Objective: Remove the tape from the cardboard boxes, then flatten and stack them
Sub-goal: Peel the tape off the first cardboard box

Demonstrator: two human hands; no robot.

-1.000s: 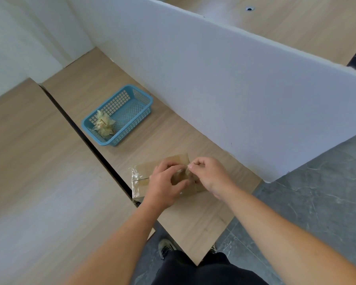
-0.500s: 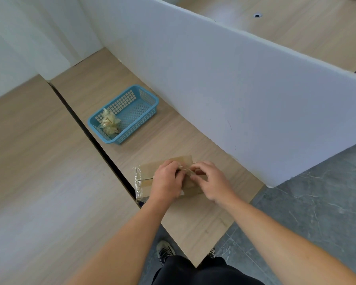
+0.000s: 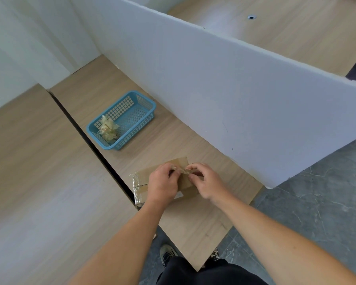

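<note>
Head view, left to right. A blue basket point(image 3: 121, 120) is sitting on the table point(image 3: 168, 138) and is holding a crumpled wad of stripped tape point(image 3: 108, 128). Nearer the person, close to the table's front edge, a small cardboard box point(image 3: 143, 177) is lying closed, with glossy clear tape wrapping its left end. The left hand point(image 3: 162, 186) is hovering over the box top with its fingers curled, and thumb and forefinger are pinching one end of a wrinkled strip of tape point(image 3: 180, 169) that is lifting off the lid. The right hand point(image 3: 205, 184) is likewise curled, and its fingertips are pinching the other end of the same strip, just beside the left fingertips. A white partition point(image 3: 214, 89) is standing behind the table on the right. The box is looking light and likely to slide or lift when pulled, so one hand probably needs to be pressing it down. The cardboard is stiff at the edges, though its face may peel. The tape is thin, sticky and prone to tearing, so it is best taken at the loose end and drawn low along the seam.
</note>
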